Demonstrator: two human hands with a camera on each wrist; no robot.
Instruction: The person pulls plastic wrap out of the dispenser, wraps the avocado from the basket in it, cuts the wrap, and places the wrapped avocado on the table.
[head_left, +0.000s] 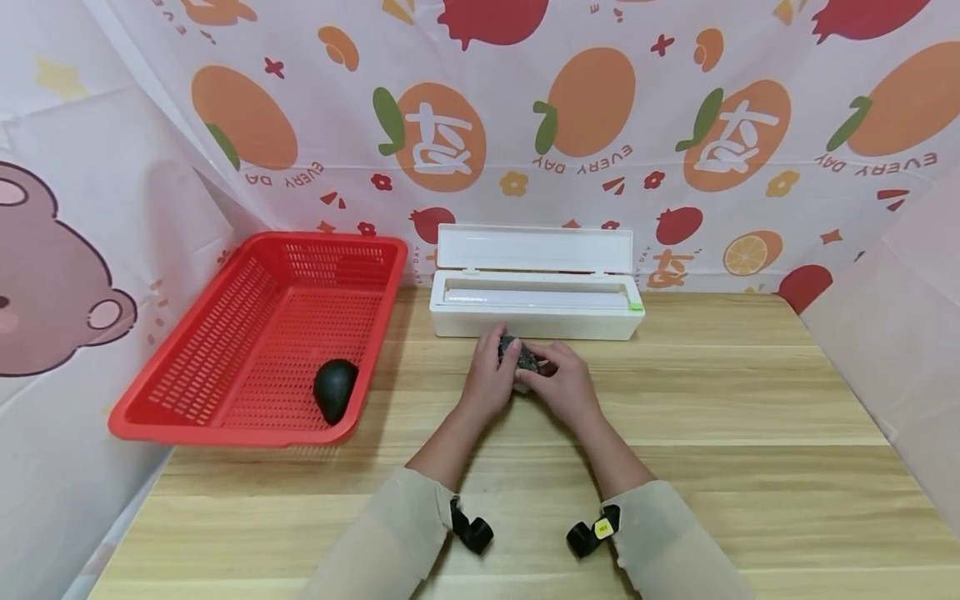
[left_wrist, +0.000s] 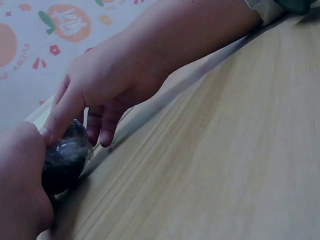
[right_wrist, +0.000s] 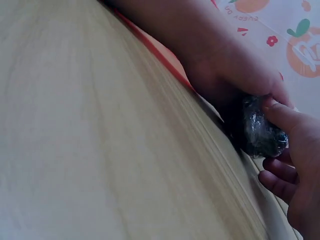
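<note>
A dark avocado [head_left: 522, 357] wrapped in crinkled clear film is between my two hands, just in front of the white cling film box [head_left: 537, 325]. My left hand [head_left: 487, 377] grips it from the left, thumb along its near side. From the right, my right hand [head_left: 567, 385] pinches the wrapped fruit with thumb and fingers. Glossy film shows over the avocado [left_wrist: 65, 162] in the left wrist view, low over the wooden table. In the right wrist view, folds of film bunch on the avocado [right_wrist: 262, 130] beside the right thumb. Part of the fruit is hidden by the hands.
To the left stands a red plastic basket [head_left: 385, 333] with another dark avocado [head_left: 334, 390] inside. The box's lid [head_left: 534, 248] is raised, with a roll of film [head_left: 536, 297] inside. A fruit-print cloth [head_left: 517, 125] hangs behind the wooden table [head_left: 750, 417].
</note>
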